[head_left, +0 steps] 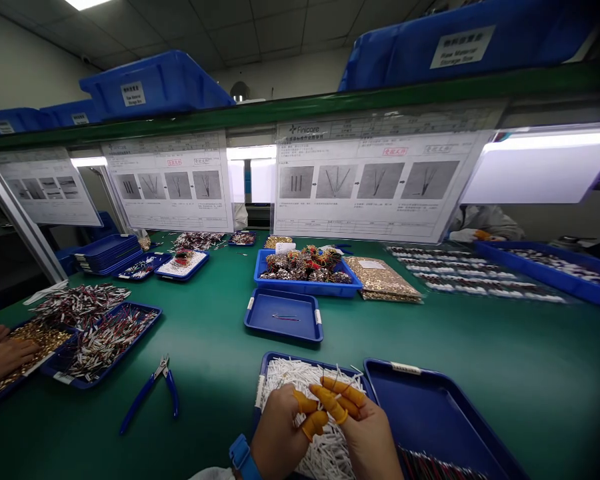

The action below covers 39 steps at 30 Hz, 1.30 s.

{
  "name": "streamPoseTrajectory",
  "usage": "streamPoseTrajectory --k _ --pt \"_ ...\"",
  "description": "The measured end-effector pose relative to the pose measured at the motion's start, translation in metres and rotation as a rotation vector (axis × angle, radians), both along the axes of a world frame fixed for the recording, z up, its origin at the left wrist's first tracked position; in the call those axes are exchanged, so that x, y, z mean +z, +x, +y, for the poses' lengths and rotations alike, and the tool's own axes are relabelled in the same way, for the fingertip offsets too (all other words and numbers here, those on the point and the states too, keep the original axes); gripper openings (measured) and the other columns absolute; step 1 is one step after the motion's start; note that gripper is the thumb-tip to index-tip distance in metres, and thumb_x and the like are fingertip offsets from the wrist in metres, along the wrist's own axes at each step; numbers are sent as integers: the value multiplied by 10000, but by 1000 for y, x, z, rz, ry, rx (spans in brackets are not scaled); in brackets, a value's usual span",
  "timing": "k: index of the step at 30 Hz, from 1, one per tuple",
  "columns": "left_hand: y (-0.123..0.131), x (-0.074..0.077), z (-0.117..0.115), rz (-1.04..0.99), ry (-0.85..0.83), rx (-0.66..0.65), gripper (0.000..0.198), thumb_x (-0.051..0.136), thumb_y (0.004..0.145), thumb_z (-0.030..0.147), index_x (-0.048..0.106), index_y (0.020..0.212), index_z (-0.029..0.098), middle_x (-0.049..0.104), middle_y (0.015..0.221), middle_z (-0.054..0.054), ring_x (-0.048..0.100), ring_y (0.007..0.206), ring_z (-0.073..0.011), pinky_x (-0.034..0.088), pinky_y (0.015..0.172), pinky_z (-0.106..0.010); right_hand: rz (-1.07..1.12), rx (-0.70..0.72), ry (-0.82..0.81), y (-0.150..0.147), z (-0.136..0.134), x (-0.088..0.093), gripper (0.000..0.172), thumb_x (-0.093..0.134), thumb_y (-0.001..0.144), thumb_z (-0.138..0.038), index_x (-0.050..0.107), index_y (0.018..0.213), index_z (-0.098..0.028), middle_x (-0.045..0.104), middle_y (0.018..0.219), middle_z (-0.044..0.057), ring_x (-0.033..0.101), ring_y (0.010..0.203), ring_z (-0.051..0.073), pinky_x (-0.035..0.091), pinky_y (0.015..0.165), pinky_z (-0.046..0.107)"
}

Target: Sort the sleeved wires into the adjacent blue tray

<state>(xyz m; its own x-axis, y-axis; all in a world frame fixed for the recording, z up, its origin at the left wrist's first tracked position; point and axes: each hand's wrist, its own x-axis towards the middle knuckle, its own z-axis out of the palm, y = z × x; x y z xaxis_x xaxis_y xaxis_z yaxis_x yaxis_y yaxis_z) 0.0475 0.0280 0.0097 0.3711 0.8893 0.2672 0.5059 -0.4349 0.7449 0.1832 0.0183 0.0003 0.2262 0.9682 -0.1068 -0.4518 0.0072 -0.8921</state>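
Note:
Both hands wear yellow finger cots and meet above a blue tray (261, 387) heaped with short white tubes (330, 453). My left hand (283, 420), a blue band at its wrist, has its thumb and fingers pinched on a small white tube (321, 405). Close against it, my right hand (363, 417) closes its fingertips around a thin dark wire (324, 375) that sticks up between them. Fingers partly hide where tube and wire meet. At the lower right, a larger blue tray (430, 400) carries a row of dark and red wires (440, 465) along its near end.
Blue-handled cutters (153, 393) lie open to the left. A small blue tray (283, 310) with a few thin wires sits ahead, before a bin of bundled parts (307, 287). At far left, another person's hand (5, 357) rests on gold pieces. Instruction sheets (370, 180) hang under the shelf.

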Motion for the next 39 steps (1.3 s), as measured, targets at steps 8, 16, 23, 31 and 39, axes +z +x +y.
streamPoseTrajectory --k 8,16,23,31,39 --pt "-4 -2 2 -47 23 35 247 559 867 262 667 670 161 616 691 -56 562 724 -208 385 633 -292 -106 62 32 4 1 6 401 838 555 -444 788 867 -198 783 912 117 705 922 314 515 886 444" --pt "-2 -7 0 -43 48 32 185 573 852 245 654 707 164 636 720 -64 567 730 -217 407 696 -329 -269 14 60 8 1 -1 267 874 479 -362 799 685 -210 789 756 107 723 770 337 567 744 425" --pt "1 -17 -2 -41 30 49 112 545 827 178 610 737 164 630 791 -86 569 760 -230 412 678 -329 -357 0 76 1 -2 4 260 872 453 -332 799 668 -206 784 720 111 721 753 355 562 743 455" --pt "3 -11 -3 -110 -26 25 254 503 858 203 489 606 175 547 679 -20 501 657 -161 382 610 -268 -354 -16 108 -4 -4 9 302 839 500 -453 798 679 -212 784 731 116 723 715 324 572 733 443" --pt "-2 -5 -5 -112 -25 -12 187 631 781 322 614 683 163 561 702 -28 492 662 -169 380 618 -282 -387 -72 154 4 0 -1 278 834 544 -413 774 726 -212 777 782 108 716 763 315 572 713 407"
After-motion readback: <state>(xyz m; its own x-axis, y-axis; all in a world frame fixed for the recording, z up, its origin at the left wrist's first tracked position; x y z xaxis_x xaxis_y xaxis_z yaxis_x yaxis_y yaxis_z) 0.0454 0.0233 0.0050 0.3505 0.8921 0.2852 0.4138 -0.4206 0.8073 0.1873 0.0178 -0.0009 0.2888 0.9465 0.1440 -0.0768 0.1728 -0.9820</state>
